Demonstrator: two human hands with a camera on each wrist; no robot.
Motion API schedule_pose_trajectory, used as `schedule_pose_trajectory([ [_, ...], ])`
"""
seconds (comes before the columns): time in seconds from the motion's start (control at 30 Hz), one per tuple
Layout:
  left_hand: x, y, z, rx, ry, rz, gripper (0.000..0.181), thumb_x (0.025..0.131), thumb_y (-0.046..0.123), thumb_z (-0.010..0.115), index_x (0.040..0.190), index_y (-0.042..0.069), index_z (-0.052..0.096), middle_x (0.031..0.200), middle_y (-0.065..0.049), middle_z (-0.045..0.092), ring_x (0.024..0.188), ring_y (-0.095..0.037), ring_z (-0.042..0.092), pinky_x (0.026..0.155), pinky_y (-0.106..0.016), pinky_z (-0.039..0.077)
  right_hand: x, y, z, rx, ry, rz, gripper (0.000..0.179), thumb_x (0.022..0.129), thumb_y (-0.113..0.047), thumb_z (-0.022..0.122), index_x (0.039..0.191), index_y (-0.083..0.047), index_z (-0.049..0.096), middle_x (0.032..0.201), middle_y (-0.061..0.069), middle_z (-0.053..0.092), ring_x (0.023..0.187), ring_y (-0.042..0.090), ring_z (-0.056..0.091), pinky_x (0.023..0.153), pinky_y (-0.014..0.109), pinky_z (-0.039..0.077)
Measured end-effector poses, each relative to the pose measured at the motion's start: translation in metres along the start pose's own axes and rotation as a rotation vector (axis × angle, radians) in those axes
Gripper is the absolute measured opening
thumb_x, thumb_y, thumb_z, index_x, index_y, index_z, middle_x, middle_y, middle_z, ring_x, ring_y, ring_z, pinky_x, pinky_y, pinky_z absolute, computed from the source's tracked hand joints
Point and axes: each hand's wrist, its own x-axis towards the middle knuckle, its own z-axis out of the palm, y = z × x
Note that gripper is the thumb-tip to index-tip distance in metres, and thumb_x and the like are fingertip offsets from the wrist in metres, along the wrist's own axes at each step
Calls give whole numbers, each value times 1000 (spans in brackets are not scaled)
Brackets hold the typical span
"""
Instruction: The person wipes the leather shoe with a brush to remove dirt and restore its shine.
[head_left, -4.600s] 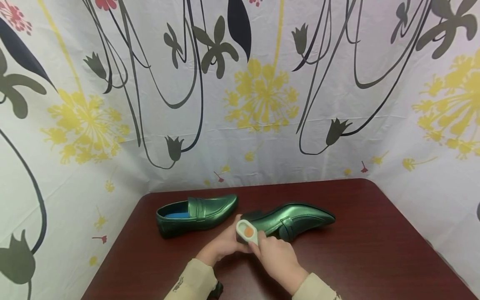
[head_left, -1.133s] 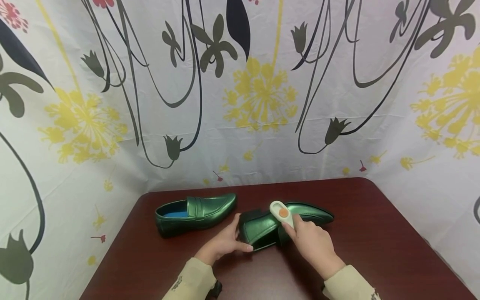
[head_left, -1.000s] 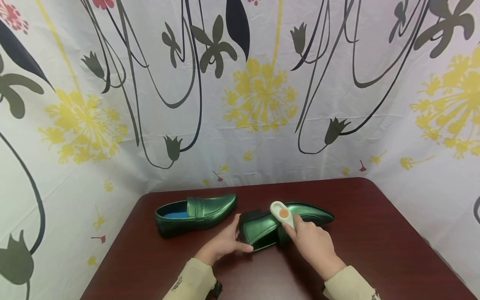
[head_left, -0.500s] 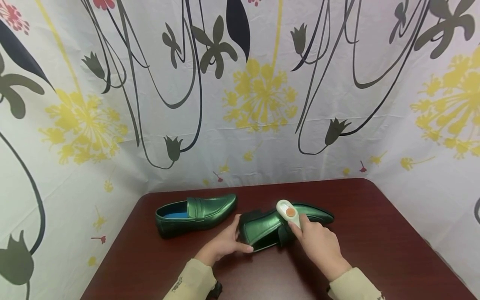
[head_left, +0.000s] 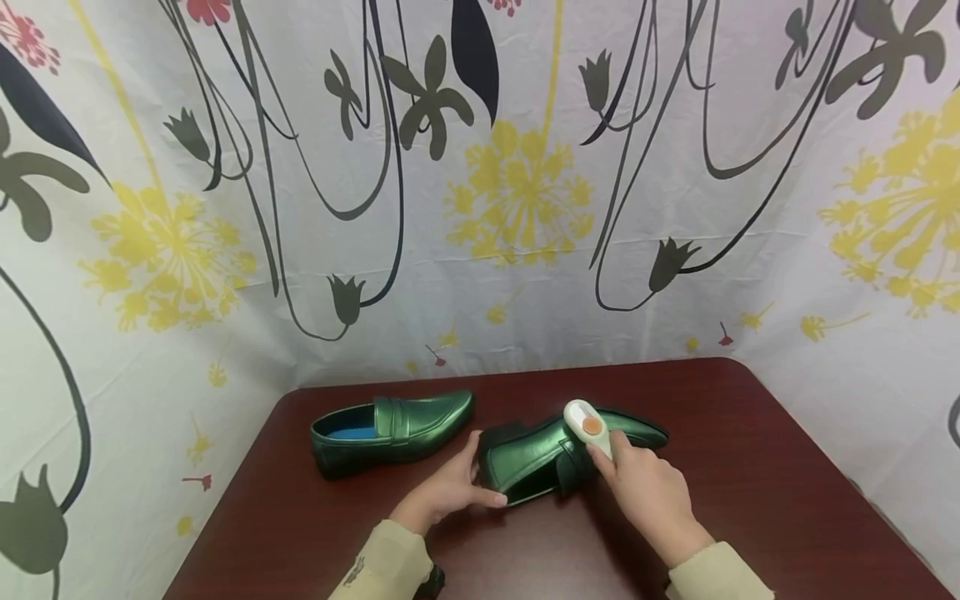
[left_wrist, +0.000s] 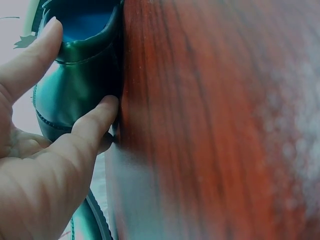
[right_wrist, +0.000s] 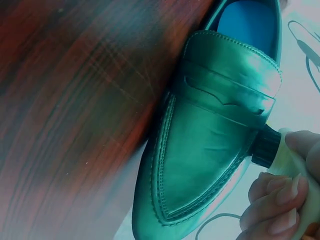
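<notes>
Green loafer [head_left: 566,446] lies tipped on its side near the middle of the dark red table [head_left: 750,500], toe toward the far right corner, a matching second loafer [head_left: 393,423] standing upright just beside it toward the far left corner. The left hand [head_left: 450,492] grasps the heel end, thumb on the rim and fingers [left_wrist: 92,120] against the back. The right hand [head_left: 645,492] is curled round a white applicator with an orange spot [head_left: 590,427], its dark tip pressing the vamp. The glossy upper looks stiff yet slippery, and probably light, so the firm heel counter and sole edge seem the safest places to hold; the polished vamp would likely smudge.
</notes>
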Motion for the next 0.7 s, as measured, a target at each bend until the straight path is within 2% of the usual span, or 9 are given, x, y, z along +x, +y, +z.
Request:
schedule_pose_trajectory([
  [0.27,0,-1,-1,15,1,-19,126,79,18,88,163,11,-5,171,-11,-7,156,-40,12,119,-50,34,-2,12,-2,22,21,17,47,103,-49,52,113,-4,56,60,11,57,45,24,48,39,39,35],
  [0.7,0,2,1,22,11,-23,128,77,19,90,163,11,-5,171,-13,-4,156,-39,14,120,-50,31,-7,40,-10,59,-21,88,55,104,-54,46,118,-2,54,67,15,61,52,27,55,41,42,38],
])
